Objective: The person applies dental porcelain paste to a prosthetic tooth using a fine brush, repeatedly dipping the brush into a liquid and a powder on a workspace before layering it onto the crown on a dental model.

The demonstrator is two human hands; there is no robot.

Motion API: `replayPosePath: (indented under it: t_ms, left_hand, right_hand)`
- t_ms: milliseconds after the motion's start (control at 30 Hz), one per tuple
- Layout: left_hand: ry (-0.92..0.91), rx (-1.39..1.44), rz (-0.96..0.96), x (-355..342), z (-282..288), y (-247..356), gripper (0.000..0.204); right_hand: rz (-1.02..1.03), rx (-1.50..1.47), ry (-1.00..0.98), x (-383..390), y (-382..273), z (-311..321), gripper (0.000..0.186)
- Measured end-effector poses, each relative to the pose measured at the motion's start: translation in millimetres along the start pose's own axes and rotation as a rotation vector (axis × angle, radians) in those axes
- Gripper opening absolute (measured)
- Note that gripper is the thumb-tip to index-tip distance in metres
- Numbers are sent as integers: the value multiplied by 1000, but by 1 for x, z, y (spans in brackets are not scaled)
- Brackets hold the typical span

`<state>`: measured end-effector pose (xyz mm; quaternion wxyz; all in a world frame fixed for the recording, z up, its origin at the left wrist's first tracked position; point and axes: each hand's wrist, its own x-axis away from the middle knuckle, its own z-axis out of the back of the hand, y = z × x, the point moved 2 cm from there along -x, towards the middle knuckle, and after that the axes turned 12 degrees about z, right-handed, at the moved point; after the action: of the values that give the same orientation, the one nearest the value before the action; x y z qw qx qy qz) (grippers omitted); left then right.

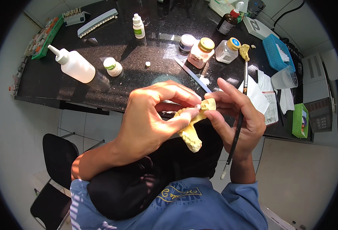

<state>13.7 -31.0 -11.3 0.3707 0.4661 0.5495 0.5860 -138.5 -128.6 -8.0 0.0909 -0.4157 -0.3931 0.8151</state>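
Note:
A yellow plaster dental cast (190, 137) is held up in front of me, between my two hands. My left hand (144, 119) is closed, thumb and fingertips pinching a small white tooth crown (198, 106) at the cast's row of teeth. My right hand (247, 124) grips the cast's right end between thumb and fingertips. A thin dark-handled brush (238, 132) also rests in that hand, slanting past the fingers, with a whitish tip at its lower end. My fingers hide part of the cast.
Beyond my hands on the black countertop (111, 90) lies a blue-handled tool (193, 76). Further off stand a squeeze bottle (75, 66), a small white jar (112, 66), a dropper bottle (138, 27) and two glass jars (200, 53). Another yellow cast piece (244, 51) and a blue basket (270, 53) sit at right.

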Motion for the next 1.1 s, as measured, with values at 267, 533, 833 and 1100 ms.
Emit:
replayPosePath:
  t_ms: [267, 533, 833, 1100]
  left_hand:
    - [-63, 161, 171, -2, 0, -3, 14]
    - [-125, 297, 233, -7, 3, -12, 17]
    - [-135, 324, 242, -7, 2, -16, 19]
    - [-99, 257, 227, -6, 2, -14, 15]
  right_hand:
    - [-152, -118, 30, -2, 2, 0, 49]
    - [-196, -136, 16, -8, 2, 2, 47]
    - [-234, -132, 11, -9, 0, 2, 46]
    - [-261, -165, 8, -8, 1, 1, 46]
